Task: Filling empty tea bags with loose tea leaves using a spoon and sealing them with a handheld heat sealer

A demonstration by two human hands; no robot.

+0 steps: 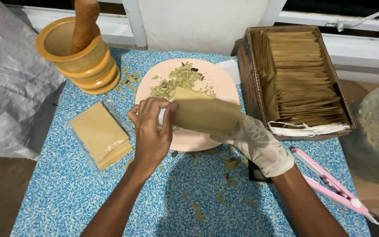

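Note:
My bare left hand (pixel 152 127) pinches a small white scoop at the open end of a tan paper pouch (pixel 205 113). My right hand (pixel 257 142), in a thin whitish glove, grips the pouch's other end and holds it level over a pink plate (pixel 218 79). Crushed dried green leaves (pixel 176 81) lie piled on the plate's far side.
A wooden mortar with pestle (pixel 77 48) stands at the back left. A plastic-wrapped stack of tan pouches (pixel 101 134) lies left of my hands. A cardboard box of upright pouches (pixel 301 74) stands at the right, a pink hand sealer (pixel 330 184) before it. Leaf crumbs dot the blue speckled tabletop (pixel 75 197).

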